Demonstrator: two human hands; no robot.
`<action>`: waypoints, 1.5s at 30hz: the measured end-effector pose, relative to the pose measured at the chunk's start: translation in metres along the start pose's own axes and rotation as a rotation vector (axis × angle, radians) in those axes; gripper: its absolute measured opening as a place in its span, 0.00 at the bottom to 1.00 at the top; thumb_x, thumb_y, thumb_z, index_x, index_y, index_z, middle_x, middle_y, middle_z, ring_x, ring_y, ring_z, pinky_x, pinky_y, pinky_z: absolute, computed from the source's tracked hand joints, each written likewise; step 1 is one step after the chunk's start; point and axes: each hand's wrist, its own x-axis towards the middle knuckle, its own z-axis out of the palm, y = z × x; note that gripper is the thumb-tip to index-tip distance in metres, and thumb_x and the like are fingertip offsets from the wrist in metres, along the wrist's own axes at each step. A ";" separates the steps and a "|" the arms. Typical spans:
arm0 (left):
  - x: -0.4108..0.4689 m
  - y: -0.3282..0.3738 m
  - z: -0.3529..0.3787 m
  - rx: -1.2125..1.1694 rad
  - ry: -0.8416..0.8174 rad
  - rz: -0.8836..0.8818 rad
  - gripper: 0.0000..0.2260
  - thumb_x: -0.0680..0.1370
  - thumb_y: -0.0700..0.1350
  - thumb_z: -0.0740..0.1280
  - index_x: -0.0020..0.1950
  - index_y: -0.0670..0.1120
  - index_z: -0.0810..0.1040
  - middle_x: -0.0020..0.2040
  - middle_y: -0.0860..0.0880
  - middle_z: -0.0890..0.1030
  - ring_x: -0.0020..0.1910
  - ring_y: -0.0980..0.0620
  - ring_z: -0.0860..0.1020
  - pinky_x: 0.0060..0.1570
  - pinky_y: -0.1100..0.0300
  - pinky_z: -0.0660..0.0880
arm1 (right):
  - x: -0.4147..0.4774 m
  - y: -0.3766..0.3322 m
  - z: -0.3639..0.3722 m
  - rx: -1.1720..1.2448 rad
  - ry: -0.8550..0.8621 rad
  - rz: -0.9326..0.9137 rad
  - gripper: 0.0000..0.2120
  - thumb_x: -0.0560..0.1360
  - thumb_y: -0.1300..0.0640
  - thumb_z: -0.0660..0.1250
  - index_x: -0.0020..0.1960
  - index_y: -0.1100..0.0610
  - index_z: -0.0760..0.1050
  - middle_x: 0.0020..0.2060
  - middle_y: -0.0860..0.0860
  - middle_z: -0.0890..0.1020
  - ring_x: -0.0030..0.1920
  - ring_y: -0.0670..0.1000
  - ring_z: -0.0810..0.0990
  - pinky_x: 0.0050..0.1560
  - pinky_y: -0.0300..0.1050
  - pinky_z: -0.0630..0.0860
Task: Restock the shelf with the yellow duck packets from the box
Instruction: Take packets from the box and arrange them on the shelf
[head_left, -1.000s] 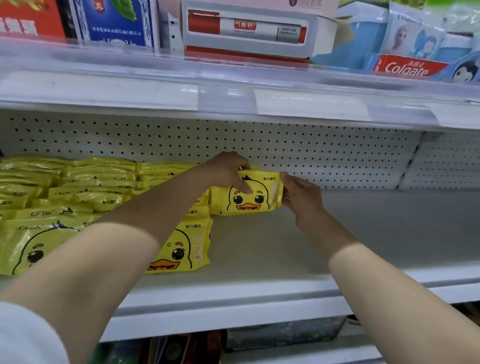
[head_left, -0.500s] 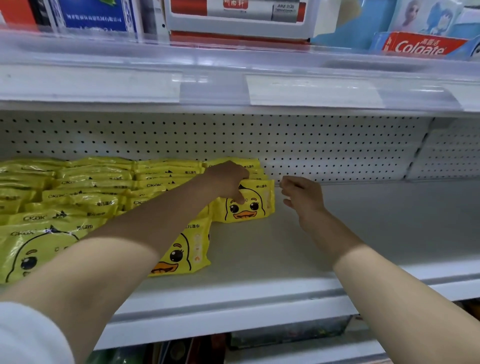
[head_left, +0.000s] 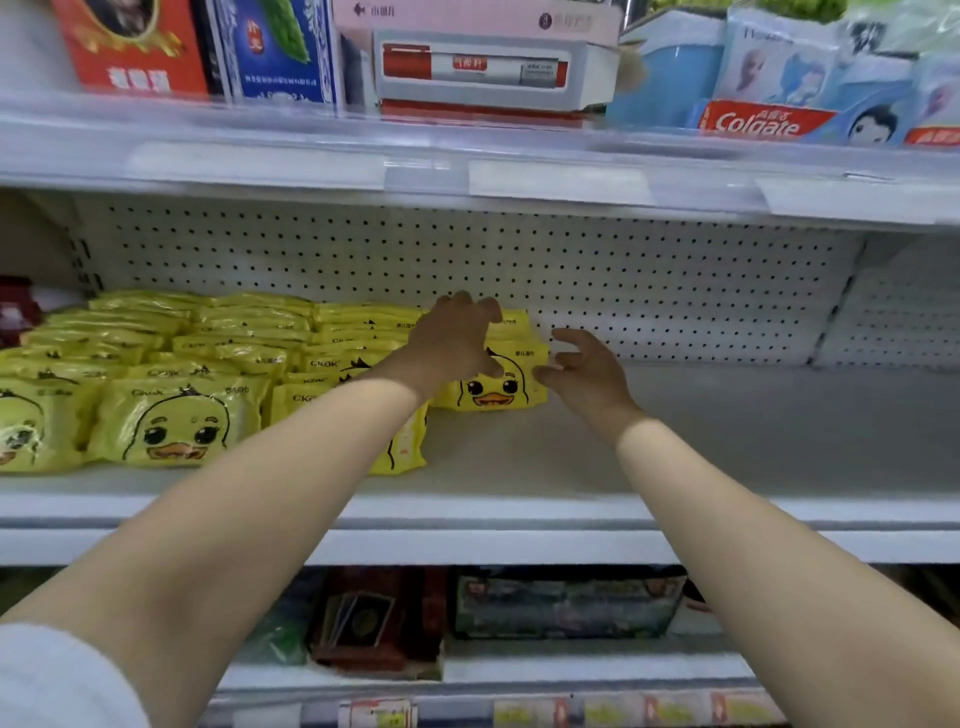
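Packet (head_left: 493, 395): yellow, duck face, upright | left hand (head_left: 452, 345) before it

The person's left forearm (head_left: 234, 493) and right forearm (head_left: 753, 545), both bare, stretch from the near corners toward the far middle, drawing close together at the wrists. A white sleeve (head_left: 52, 675) shows at the near left. The left hand (head_left: 457, 345) is palm down, fingers spread and loosely bent. Just to its right and slightly nearer, the right hand (head_left: 589, 376) faces palm-left, fingers apart and softly curled.
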 end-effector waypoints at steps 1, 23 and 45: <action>-0.008 0.001 -0.005 -0.019 0.015 -0.023 0.33 0.67 0.52 0.78 0.69 0.52 0.70 0.64 0.45 0.70 0.66 0.43 0.67 0.60 0.47 0.72 | -0.006 -0.003 -0.001 -0.036 -0.017 -0.006 0.28 0.72 0.59 0.76 0.69 0.50 0.71 0.61 0.54 0.78 0.60 0.51 0.77 0.52 0.41 0.73; -0.354 -0.020 -0.002 0.099 0.028 -0.713 0.27 0.72 0.50 0.74 0.69 0.55 0.69 0.68 0.44 0.66 0.67 0.41 0.62 0.62 0.47 0.70 | -0.233 -0.010 0.076 -0.434 -0.525 -0.305 0.31 0.72 0.52 0.75 0.71 0.44 0.65 0.65 0.52 0.74 0.63 0.55 0.74 0.53 0.51 0.77; -0.569 -0.287 0.083 -0.079 -0.302 -1.054 0.31 0.72 0.52 0.75 0.72 0.52 0.67 0.65 0.44 0.68 0.65 0.42 0.66 0.57 0.48 0.72 | -0.353 0.069 0.359 -0.777 -1.072 -0.123 0.33 0.71 0.48 0.75 0.73 0.49 0.68 0.68 0.53 0.74 0.67 0.57 0.74 0.64 0.54 0.73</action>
